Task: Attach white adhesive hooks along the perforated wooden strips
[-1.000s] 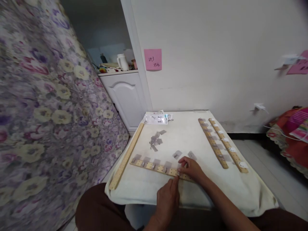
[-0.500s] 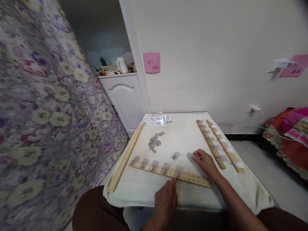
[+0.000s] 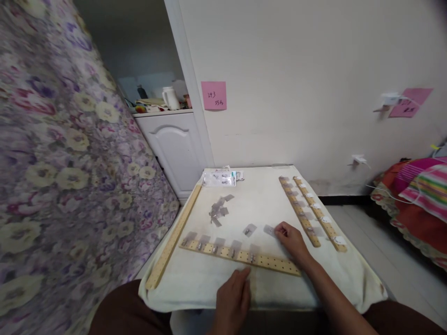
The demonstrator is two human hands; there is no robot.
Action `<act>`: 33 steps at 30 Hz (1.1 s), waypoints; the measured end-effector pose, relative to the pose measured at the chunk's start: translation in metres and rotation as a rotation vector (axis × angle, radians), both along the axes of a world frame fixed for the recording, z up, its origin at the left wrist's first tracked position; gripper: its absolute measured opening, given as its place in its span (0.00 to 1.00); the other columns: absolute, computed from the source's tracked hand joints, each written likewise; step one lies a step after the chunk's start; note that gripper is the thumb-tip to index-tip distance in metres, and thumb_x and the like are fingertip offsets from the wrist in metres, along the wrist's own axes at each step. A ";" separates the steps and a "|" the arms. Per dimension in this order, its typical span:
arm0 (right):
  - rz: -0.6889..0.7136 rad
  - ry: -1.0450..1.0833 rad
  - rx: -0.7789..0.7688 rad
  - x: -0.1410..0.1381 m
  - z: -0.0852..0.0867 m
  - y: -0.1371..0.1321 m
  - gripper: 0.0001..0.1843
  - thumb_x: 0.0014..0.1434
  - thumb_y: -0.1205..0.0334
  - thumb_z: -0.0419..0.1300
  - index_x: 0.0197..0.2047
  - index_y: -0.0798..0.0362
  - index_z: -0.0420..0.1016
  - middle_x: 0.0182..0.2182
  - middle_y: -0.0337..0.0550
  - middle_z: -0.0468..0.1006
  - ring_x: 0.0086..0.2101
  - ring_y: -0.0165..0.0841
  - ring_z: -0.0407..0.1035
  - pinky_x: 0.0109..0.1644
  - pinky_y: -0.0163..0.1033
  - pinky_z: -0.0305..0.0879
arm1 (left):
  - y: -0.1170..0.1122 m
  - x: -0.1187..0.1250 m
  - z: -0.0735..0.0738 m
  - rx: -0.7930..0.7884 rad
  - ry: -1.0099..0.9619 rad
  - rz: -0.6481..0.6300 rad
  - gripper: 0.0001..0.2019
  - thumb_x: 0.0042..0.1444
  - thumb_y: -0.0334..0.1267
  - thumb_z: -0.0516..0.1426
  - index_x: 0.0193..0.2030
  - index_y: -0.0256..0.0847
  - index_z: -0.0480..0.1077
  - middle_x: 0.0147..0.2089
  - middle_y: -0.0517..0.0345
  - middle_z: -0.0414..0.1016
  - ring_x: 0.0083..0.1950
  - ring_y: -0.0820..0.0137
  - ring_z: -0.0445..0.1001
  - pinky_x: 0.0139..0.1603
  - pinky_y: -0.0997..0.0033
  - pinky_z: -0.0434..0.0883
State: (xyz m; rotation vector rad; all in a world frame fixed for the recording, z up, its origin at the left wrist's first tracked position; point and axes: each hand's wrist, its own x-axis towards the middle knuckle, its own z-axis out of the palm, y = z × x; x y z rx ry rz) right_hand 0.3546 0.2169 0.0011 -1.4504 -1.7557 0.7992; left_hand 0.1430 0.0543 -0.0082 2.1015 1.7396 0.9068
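My right hand (image 3: 290, 238) pinches the right end of a small clear plastic packet (image 3: 268, 229) above the table. Left of it lies another clear packet (image 3: 249, 230) with a small silvery piece. My left hand (image 3: 233, 294) rests near the table's front, its fingers curled together and nothing visible in them. Its fingertips are just in front of a perforated wooden strip (image 3: 277, 264), apart from it. Along this strip's left and middle part, several clear packets with silvery pieces stand in a row; the holes at its right end are bare.
A bare perforated strip (image 3: 173, 237) lies along the left edge. On the right, one strip (image 3: 296, 208) carries clear packets and another (image 3: 319, 215) white pieces. A pile of packets (image 3: 219, 210) lies mid-left. A printed plastic package (image 3: 218, 178) sits at the back.
My left hand has drawn back from the wooden strip's front edge. My right hand has shifted slightly, still at the packet, which lies at a flatter angle. The camera view has shifted a little.
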 end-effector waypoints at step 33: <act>0.422 0.425 0.325 -0.007 0.026 -0.063 0.13 0.62 0.67 0.48 0.43 0.49 0.72 0.48 0.48 0.70 0.48 0.36 0.66 0.49 0.42 0.66 | 0.032 0.075 0.052 -0.443 -1.281 0.202 0.16 0.51 0.49 0.57 0.25 0.38 0.63 0.19 0.64 0.67 0.14 0.82 0.57 0.15 0.80 0.49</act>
